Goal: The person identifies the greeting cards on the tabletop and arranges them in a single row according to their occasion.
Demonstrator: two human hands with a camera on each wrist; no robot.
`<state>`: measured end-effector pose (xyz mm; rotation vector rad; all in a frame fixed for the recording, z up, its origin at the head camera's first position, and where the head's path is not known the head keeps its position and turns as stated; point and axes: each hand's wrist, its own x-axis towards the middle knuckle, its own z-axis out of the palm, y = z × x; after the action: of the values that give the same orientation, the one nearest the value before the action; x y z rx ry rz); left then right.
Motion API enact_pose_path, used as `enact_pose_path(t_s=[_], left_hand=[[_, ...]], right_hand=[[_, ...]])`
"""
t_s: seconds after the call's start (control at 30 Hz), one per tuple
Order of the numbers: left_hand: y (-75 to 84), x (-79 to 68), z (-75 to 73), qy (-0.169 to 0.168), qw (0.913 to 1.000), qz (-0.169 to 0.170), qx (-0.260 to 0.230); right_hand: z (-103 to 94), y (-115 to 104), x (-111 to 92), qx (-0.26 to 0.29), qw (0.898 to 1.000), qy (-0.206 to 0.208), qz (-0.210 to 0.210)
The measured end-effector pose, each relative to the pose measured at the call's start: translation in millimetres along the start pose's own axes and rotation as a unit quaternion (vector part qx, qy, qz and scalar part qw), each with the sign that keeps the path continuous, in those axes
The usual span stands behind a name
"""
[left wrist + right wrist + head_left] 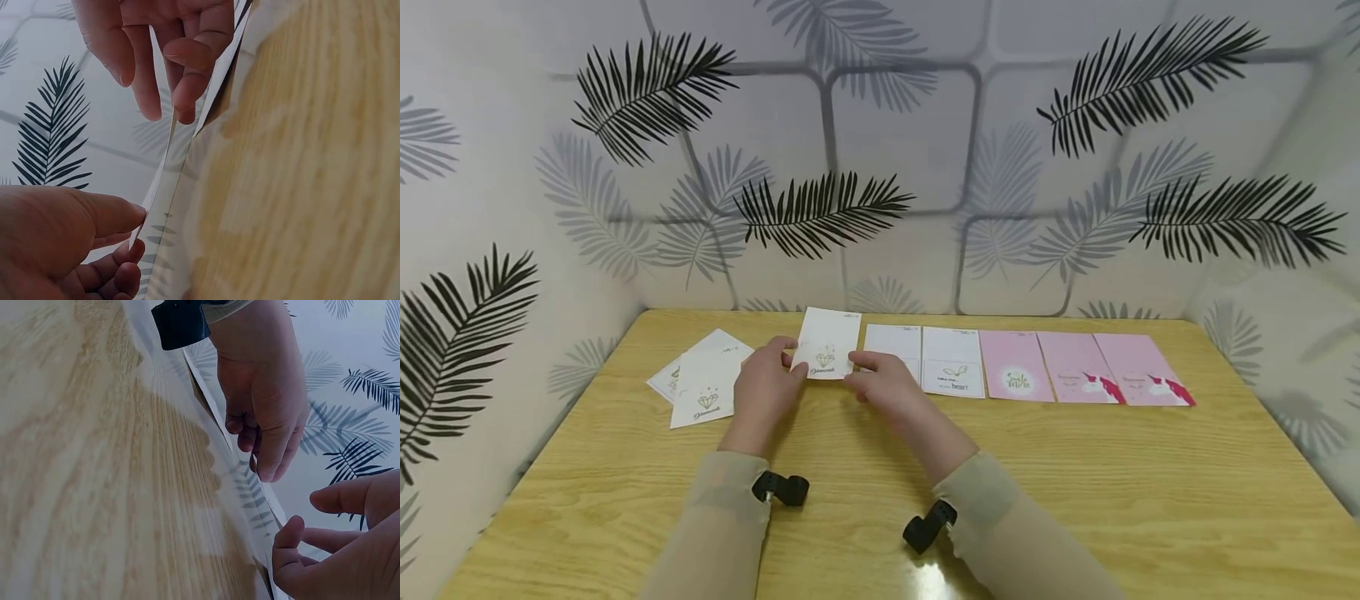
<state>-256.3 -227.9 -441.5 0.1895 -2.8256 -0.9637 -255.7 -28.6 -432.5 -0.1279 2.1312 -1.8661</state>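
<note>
A white card with a gold diamond print (828, 340) is raised off the table between both hands. My left hand (767, 379) pinches its left edge between thumb and fingers; the thumb (122, 212) presses one face in the left wrist view. At the opposite edge is my right hand (883, 385), its fingertips right at the card. The right thumb (340, 497) stands away from its fingers in the right wrist view. Left of the left hand lie two overlapping white diamond cards (703, 387), the upper one partly hidden by that hand.
To the right runs a row of cards: a partly covered white one (892, 337), a white heart card (951, 358), a pink card with round lettering (1017, 367) and two pink unicorn cards (1078, 362). A leaf-patterned wall covering (902, 150) stands behind the wooden table (842, 467).
</note>
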Motion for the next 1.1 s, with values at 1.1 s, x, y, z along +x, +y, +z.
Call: enact_pose_path(t_s=[1.1], left_hand=[[-5.7, -1.3, 7.7, -0.023, 0.9979, 0.032, 0.051]], right_hand=[[3.4, -8.3, -10.3, -0.047, 0.999, -0.015, -0.004]])
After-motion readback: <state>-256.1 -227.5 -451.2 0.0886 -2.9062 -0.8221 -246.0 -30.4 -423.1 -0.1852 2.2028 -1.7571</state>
